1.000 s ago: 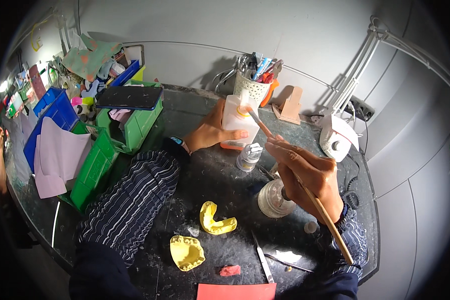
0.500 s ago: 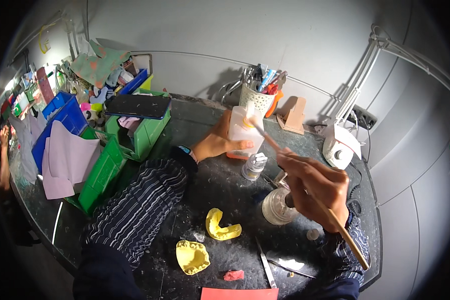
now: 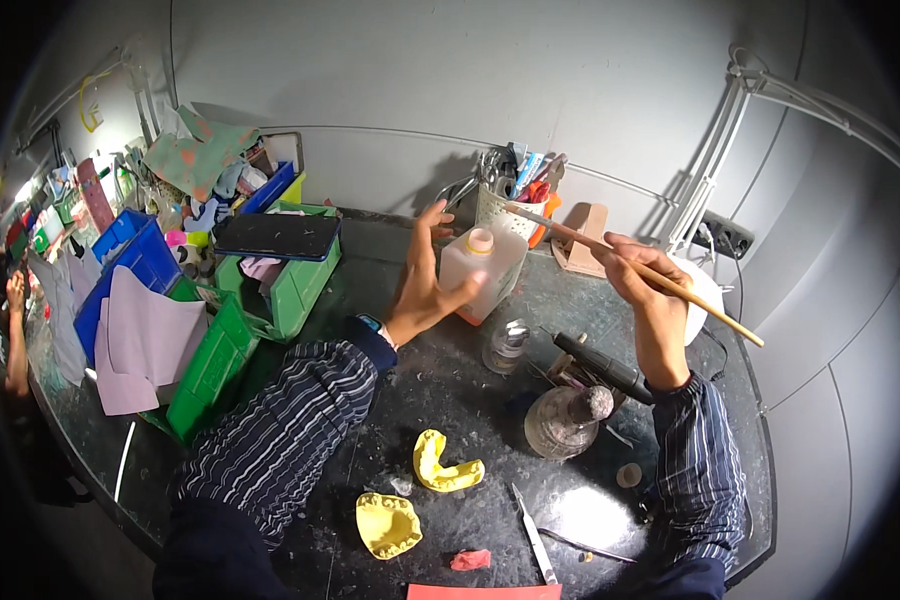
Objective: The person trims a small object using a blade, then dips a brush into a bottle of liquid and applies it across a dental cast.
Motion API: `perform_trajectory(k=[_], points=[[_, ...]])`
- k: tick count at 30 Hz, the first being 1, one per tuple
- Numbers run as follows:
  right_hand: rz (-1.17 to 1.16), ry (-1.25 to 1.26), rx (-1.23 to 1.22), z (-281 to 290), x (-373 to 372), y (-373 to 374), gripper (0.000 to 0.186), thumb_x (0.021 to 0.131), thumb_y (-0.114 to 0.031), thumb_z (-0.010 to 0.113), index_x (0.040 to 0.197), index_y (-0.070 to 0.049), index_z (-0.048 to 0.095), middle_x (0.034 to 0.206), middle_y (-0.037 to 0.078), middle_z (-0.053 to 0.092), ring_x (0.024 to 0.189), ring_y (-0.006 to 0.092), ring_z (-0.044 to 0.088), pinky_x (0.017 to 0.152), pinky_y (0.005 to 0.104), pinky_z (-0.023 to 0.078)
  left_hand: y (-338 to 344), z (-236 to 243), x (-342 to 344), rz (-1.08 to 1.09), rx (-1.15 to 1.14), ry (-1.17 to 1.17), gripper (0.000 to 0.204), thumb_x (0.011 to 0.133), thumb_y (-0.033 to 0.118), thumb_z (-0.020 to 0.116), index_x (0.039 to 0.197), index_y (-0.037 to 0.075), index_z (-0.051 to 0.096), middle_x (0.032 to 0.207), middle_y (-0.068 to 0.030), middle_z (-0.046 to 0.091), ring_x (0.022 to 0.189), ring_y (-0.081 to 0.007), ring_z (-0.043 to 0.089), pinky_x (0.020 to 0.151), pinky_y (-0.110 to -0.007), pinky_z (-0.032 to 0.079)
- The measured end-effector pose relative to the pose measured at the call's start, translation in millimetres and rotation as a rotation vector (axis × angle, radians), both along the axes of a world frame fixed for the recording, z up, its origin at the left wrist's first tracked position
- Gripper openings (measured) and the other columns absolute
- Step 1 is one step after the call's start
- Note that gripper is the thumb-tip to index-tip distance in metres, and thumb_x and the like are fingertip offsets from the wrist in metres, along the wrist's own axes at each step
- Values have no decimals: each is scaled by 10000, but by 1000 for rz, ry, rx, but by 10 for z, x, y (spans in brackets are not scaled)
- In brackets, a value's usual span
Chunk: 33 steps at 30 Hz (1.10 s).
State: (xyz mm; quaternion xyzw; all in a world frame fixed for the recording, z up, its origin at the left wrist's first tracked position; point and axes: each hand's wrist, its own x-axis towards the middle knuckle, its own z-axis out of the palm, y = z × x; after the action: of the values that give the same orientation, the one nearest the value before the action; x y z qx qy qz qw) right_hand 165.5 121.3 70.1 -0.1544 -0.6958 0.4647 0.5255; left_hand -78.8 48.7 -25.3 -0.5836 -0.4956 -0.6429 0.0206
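Observation:
My right hand [image 3: 648, 290] grips a long wooden-handled brush [image 3: 685, 290], its tip pointing left and reaching past the bottle's neck. Fingers spread, my left hand [image 3: 425, 285] is beside a translucent square plastic bottle [image 3: 490, 270] with an uncapped mouth and some pinkish-orange liquid at the bottom. The left thumb lies across the bottle's front; whether it touches is hard to tell. In front of the bottle stands a small glass jar [image 3: 507, 345]. Nearer lie two yellow dental casts, one horseshoe-shaped [image 3: 442, 465] and one fuller arch [image 3: 388, 525].
Below my right hand are a glass burner-like jar [image 3: 560, 425] and a black handpiece [image 3: 605, 367]. A knife [image 3: 536, 540], a pink lump [image 3: 470, 559] and a red sheet [image 3: 485, 592] lie near the front. Green bins [image 3: 215, 355] fill the left; a white tool cup [image 3: 510, 215] stands behind.
The brush has come away from the bottle's mouth as my right hand rose. My left fingers have loosened from around the bottle and spread apart.

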Motion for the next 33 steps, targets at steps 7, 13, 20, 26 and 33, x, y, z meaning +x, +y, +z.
perform_trajectory(k=[7,13,20,26,33], points=[[-49,-166,139,-202,-102,-74,80,811,-49,664,841,23,647,843,83,669,737,74,599,660,186,482,100,-39,140,53,-57,26,834,606,273,810,1248,36,335,1032,-178,583,949,-295,608,795,-373,491],[51,-176,119,-188,-98,-88,55,769,2,656,761,37,614,868,102,653,737,99,609,659,212,492,103,-41,96,2,-32,35,677,592,246,807,1112,60,415,966,-147,615,881,-287,635,746,-372,501],[45,-224,174,-161,-73,-102,45,739,26,652,745,31,607,815,80,635,750,101,609,667,223,494,101,-80,66,8,-65,42,662,594,218,806,1101,61,409,955,-147,623,872,-282,640,741,-362,503],[61,-203,180,-159,-60,-130,61,738,27,654,723,27,595,809,77,628,752,104,602,678,234,493,118,-121,31,-122,-77,-47,658,592,185,801,1097,65,396,1001,-127,582,935,-249,604,803,-351,480],[27,-235,213,-60,-23,-102,114,774,-55,679,740,0,585,748,22,616,643,36,539,559,176,438,91,-114,-35,-213,-176,-76,637,639,195,777,1135,78,396,1051,-56,488,1006,-153,485,871,-313,414]])
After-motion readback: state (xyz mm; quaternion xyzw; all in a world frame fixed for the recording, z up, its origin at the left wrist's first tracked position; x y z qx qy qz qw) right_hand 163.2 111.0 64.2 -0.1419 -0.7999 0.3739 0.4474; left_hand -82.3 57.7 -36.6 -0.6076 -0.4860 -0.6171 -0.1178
